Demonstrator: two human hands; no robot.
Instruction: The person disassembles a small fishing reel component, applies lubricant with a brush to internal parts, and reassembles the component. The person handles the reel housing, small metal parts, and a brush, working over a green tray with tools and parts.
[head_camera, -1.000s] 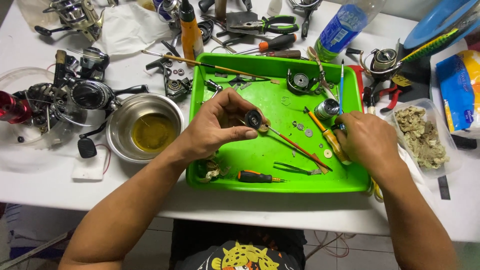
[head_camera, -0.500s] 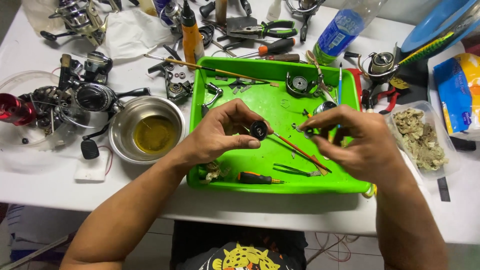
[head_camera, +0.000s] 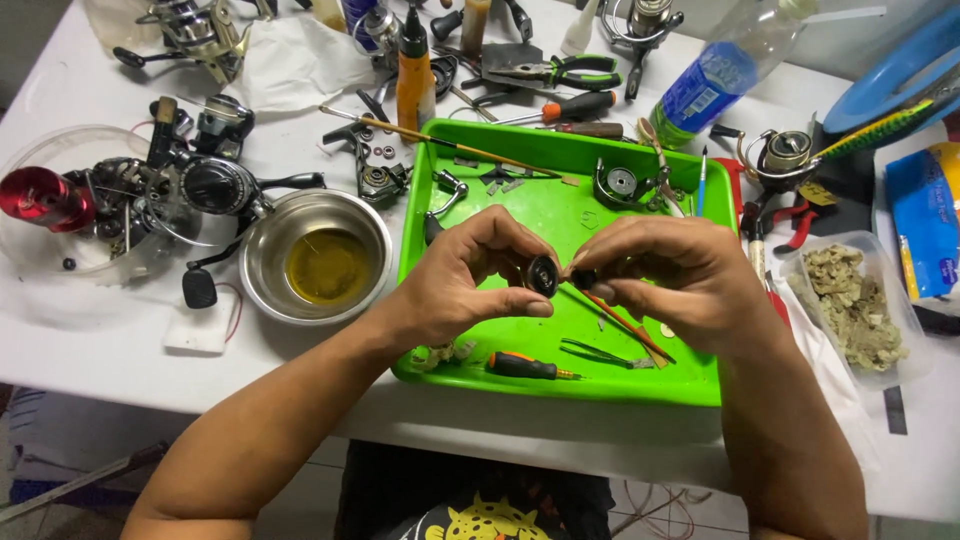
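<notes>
Both hands up over the green tray, mid-counter. Left hand pinches a small round black part between thumb and fingers (disc-like, edge toward camera). Right hand curled shut on a smaller dark piece, just at 3 o'clock of the black part, nearly touching. Steel bowl of yellow oil at 9 o'clock of the tray. Orange-handled screwdriver lies at 6 o'clock, on the tray floor.
</notes>
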